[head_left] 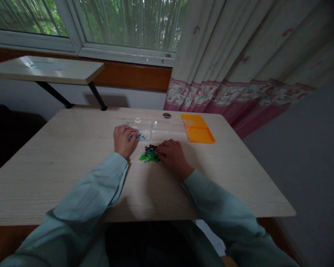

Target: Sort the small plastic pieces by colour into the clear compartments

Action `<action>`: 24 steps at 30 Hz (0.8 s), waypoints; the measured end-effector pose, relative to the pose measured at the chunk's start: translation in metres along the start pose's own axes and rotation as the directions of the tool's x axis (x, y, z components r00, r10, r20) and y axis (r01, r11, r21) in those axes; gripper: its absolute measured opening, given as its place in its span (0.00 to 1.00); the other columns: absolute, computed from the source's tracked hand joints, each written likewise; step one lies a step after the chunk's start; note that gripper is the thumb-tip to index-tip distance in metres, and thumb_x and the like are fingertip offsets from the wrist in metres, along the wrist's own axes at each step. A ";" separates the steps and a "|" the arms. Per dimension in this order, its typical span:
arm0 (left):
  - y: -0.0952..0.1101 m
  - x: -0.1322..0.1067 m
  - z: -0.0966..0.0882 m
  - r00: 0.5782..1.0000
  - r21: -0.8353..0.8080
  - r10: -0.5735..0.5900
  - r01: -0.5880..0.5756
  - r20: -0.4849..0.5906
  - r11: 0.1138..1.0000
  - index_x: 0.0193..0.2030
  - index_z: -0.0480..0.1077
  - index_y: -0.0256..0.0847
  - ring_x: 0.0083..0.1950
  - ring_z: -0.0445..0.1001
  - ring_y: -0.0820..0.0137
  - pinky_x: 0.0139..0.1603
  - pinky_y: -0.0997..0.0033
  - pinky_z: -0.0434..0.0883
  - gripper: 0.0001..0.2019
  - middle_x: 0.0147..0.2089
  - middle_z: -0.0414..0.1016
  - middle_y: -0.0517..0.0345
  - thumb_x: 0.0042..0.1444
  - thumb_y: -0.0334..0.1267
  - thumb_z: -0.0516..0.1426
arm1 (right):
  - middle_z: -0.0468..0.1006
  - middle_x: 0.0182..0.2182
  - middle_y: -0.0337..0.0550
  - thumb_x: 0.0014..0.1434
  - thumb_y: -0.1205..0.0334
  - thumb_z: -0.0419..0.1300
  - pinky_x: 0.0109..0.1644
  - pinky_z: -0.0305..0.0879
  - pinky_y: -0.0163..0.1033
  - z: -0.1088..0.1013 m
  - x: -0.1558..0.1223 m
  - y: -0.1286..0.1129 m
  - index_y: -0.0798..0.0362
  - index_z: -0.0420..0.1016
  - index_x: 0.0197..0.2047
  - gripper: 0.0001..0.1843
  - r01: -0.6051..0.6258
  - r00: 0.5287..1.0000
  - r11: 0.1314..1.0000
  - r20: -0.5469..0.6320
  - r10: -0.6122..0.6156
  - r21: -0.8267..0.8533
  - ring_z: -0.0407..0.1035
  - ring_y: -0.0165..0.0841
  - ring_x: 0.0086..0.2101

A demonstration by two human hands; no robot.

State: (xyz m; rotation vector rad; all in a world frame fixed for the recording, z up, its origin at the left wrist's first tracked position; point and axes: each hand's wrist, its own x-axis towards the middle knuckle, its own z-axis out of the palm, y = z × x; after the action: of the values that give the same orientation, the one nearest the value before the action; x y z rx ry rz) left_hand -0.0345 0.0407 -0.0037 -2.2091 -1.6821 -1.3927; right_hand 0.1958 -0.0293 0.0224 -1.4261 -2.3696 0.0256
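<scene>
A small heap of tiny building bricks in green, blue, yellow and dark brown lies on the table in front of me. My right hand is at the heap's right side, its fingers bent and pinched together at the bricks; what they hold is too small to make out. My left hand is at the near left compartment of a clear divided tray, fingers curled together. Several blue bricks lie in that compartment beside its fingertips. Whether the left fingers hold a brick is hidden.
A yellow-orange tray or lid lies right of the clear tray, partly under its end. Behind is a round hole in the table. A raised shelf on black legs stands at the back left, and a curtain hangs behind.
</scene>
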 end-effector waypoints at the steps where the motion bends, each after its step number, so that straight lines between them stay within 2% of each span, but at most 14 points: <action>1: 0.000 0.000 0.000 1.000 -0.001 0.000 0.000 0.000 1.000 0.38 0.77 0.44 0.49 0.64 0.59 0.53 0.53 0.62 0.11 0.40 0.71 0.52 0.59 0.45 0.56 | 0.76 0.40 0.43 0.61 0.58 0.60 0.47 0.51 0.44 0.001 0.000 -0.001 0.49 0.79 0.40 0.08 0.000 1.000 1.000 0.005 0.000 0.002 0.63 0.38 0.43; 11: 0.001 -0.001 0.000 1.000 -0.021 -0.014 0.014 0.009 1.000 0.38 0.77 0.44 0.50 0.64 0.58 0.54 0.52 0.61 0.10 0.40 0.71 0.51 0.59 0.44 0.56 | 0.77 0.40 0.44 0.61 0.59 0.60 0.47 0.52 0.44 0.000 0.000 -0.002 0.48 0.79 0.41 0.08 -0.059 0.998 0.998 0.019 0.059 -0.005 0.64 0.39 0.44; 16: 0.001 0.000 0.000 1.000 -0.020 0.002 -0.003 -0.013 1.000 0.37 0.77 0.44 0.49 0.64 0.58 0.53 0.53 0.62 0.10 0.40 0.71 0.52 0.59 0.44 0.56 | 0.77 0.41 0.45 0.61 0.58 0.60 0.47 0.52 0.44 0.002 0.001 0.000 0.48 0.80 0.41 0.09 -0.059 0.998 0.998 0.022 0.059 0.001 0.64 0.39 0.44; 24: -0.001 0.000 0.001 0.999 0.000 0.024 -0.024 -0.028 1.000 0.37 0.78 0.44 0.49 0.65 0.59 0.52 0.53 0.63 0.11 0.40 0.72 0.52 0.59 0.45 0.57 | 0.77 0.39 0.44 0.61 0.60 0.60 0.46 0.53 0.43 0.003 0.001 0.001 0.49 0.79 0.38 0.07 -0.053 0.999 0.998 0.005 0.053 0.016 0.64 0.38 0.43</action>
State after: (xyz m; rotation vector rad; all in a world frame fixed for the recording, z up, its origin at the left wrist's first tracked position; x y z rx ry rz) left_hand -0.0345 0.0412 -0.0048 -2.1916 -1.6414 -1.4120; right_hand 0.1955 -0.0275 0.0195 -1.4832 -2.3296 0.0616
